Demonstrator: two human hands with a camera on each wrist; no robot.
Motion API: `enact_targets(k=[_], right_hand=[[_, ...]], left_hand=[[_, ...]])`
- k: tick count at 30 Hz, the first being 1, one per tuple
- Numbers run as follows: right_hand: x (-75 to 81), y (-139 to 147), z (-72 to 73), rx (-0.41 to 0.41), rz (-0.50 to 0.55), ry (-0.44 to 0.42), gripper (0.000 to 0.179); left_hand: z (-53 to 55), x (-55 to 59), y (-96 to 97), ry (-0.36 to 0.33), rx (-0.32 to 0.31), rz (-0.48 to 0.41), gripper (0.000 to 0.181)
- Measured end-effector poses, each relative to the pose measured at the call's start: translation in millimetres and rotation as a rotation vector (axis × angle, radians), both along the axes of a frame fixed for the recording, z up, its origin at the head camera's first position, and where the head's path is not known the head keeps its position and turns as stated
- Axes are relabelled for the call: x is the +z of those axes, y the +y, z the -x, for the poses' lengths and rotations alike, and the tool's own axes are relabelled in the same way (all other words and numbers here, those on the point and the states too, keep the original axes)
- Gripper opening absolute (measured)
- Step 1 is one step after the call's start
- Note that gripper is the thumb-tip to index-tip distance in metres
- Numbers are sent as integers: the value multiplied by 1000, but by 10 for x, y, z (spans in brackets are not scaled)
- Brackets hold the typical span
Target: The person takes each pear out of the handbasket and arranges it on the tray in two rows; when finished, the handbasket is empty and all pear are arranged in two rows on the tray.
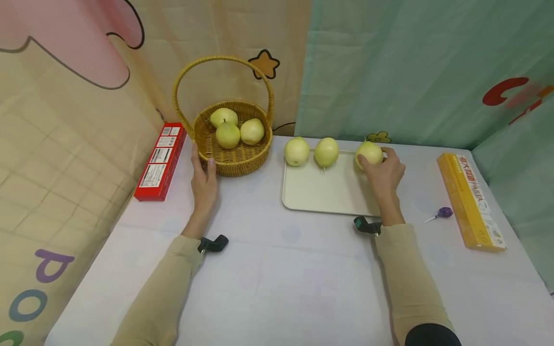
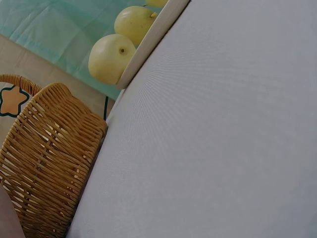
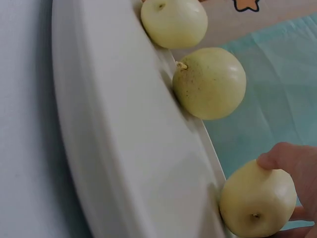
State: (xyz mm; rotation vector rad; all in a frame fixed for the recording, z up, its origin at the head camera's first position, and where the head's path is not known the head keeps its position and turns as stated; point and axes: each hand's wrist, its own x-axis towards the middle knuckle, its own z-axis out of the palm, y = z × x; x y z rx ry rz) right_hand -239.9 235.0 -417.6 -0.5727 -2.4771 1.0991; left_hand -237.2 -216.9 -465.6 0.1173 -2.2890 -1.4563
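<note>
My right hand [image 1: 386, 174] holds a pale yellow-green pear [image 1: 369, 154] at the right back of the white tray [image 1: 329, 192], thumb on one side and fingers on the other. Two more pears, one at the tray's back left corner [image 1: 296, 151] and one beside it [image 1: 326, 153], sit along its back edge. On the left, a wicker basket [image 1: 240, 167] with a tall arched handle has three pears [image 1: 227, 135] inside. Against the basket's front left side rests my left hand [image 1: 204, 187], its fingers extended. The right wrist view shows the held pear [image 3: 257, 203] at the tray's edge.
A red box [image 1: 160, 163] lies left of the basket. To the right are a purple lollipop [image 1: 444, 212] and a long yellow pasta box [image 1: 469, 202]. Printed curtains [image 1: 389, 67] hang right behind the white-covered table [image 1: 277, 278].
</note>
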Motion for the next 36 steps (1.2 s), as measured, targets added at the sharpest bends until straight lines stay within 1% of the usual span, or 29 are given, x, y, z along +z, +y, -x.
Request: enact_targets(k=[3, 5, 9, 17, 21, 24, 29, 33, 36], right_hand=[[-31, 18, 13, -38, -1, 21, 74], [-39, 24, 13, -41, 5, 42, 72], [-46, 40, 12, -15, 24, 80, 71], [-41, 63, 12, 11, 52, 67, 79], [-19, 63, 3, 41, 37, 103, 78], [36, 51, -9, 62, 21, 144, 78], [188, -12, -43, 83, 27, 195, 81], [302, -113, -79, 106, 41, 221, 81], [357, -211, -95, 130, 31, 254, 79]], left_hand=[[-10, 11, -9, 6, -4, 0, 65], [-16, 16, -11, 8, -6, 3, 65], [-22, 26, -4, 8, -7, 8, 66], [-21, 31, 3, 4, -4, 9, 66], [-19, 21, 4, 8, -6, 7, 66], [-16, 15, 8, 13, -6, 7, 65], [-13, 15, 8, 20, -9, 9, 65], [-22, 16, 4, 14, -7, 9, 65], [-21, 12, 2, 8, -5, 6, 66]])
